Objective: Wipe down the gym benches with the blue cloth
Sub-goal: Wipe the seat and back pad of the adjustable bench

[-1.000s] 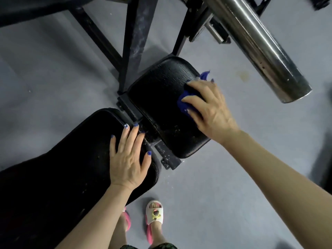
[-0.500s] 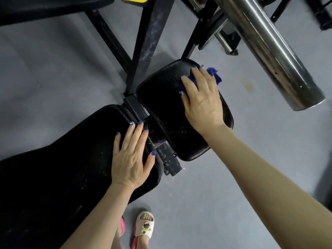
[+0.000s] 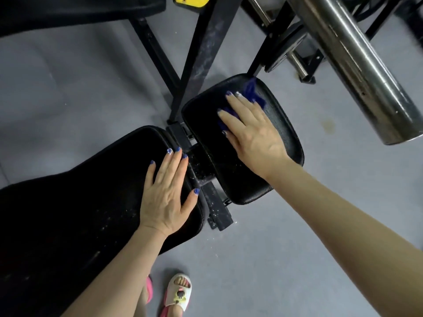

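A black gym bench fills the lower left, with a long back pad point(image 3: 80, 202) and a smaller seat pad point(image 3: 206, 115) beyond a gap. My right hand point(image 3: 254, 131) lies flat with straight fingers on the seat pad and presses the blue cloth point(image 3: 253, 92) against it. Most of the cloth is hidden under the fingers; a bunched end sticks out past the fingertips toward the pad's far edge. My left hand point(image 3: 167, 191) rests flat on the near end of the back pad, fingers spread, holding nothing.
A thick steel barbell sleeve point(image 3: 357, 65) hangs over the upper right, close above the seat pad. Black frame posts point(image 3: 201, 53) rise behind the bench. Another bench pad point(image 3: 68, 14) is at the top left. Grey floor point(image 3: 274, 248) surrounds it, and my sandalled foot point(image 3: 178, 291) stands below.
My right hand has slid the cloth across the seat pad from its right edge toward the far middle, the fingers flattening out. The left hand stayed put on the back pad.
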A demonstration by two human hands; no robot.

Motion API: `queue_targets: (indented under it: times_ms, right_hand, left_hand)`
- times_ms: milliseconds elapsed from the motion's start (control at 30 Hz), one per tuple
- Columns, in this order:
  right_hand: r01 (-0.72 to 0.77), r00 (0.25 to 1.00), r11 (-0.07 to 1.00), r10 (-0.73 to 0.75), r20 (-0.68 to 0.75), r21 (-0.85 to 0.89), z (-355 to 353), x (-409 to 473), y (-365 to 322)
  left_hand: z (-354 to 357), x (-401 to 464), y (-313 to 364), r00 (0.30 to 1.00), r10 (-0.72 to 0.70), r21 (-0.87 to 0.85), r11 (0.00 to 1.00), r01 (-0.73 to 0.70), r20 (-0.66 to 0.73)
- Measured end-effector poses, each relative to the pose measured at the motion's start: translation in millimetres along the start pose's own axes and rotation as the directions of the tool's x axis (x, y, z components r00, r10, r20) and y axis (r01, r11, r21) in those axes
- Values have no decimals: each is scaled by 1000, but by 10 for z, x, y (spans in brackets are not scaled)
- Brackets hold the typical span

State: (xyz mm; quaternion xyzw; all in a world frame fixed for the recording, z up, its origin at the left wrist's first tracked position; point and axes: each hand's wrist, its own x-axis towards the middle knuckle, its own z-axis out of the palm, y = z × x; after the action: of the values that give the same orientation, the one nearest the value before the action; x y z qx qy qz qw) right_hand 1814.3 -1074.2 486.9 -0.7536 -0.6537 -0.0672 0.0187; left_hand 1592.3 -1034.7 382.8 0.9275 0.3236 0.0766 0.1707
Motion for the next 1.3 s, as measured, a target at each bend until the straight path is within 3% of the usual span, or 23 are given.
queue_targets:
  times_ms: [100,200,300,367,533,933,1133,1200,1300]
  right_hand:
    - [-274,953,962,272,-133,3,-40,-716,-188]
    - [-403,914,914,398,-85,-56,108,-953,-583]
    - [-159,981,977,173,91,-138,165,-898,-719]
    - [-60,985,987,82,150,-148,87,-978,-574]
    - [-231,970,970,236,55,-76,-58,-1217,-454]
    - [-60,998,993,61,13,-102,371,451,-636]
    - [265,958,963,-258,127,-39,226,-287,-442]
    - [257,958,966,-257,125,13,76,-556,-259]
    - [126,990,992,-127,58,23,-123,-811,83]
  left_hand:
    - [14,-6,-7,1000,1,22,1000,-1,10]
    - [33,-8,-13,1000,-8,54,999,7,15]
    - [30,-13,-16,1000,-16,60,998,16,-1]
    - [22,-20,-11,1000,-29,65,997,29,-6]
    - [10,-12,-13,996,-92,86,992,91,14]
    - [49,-35,-16,992,-121,65,990,123,-34]
    - [60,-30,-15,991,-124,79,989,128,-47]
    - [71,-31,-23,991,-123,76,989,127,-55]
    - [92,-31,-39,991,-117,71,990,121,-60]
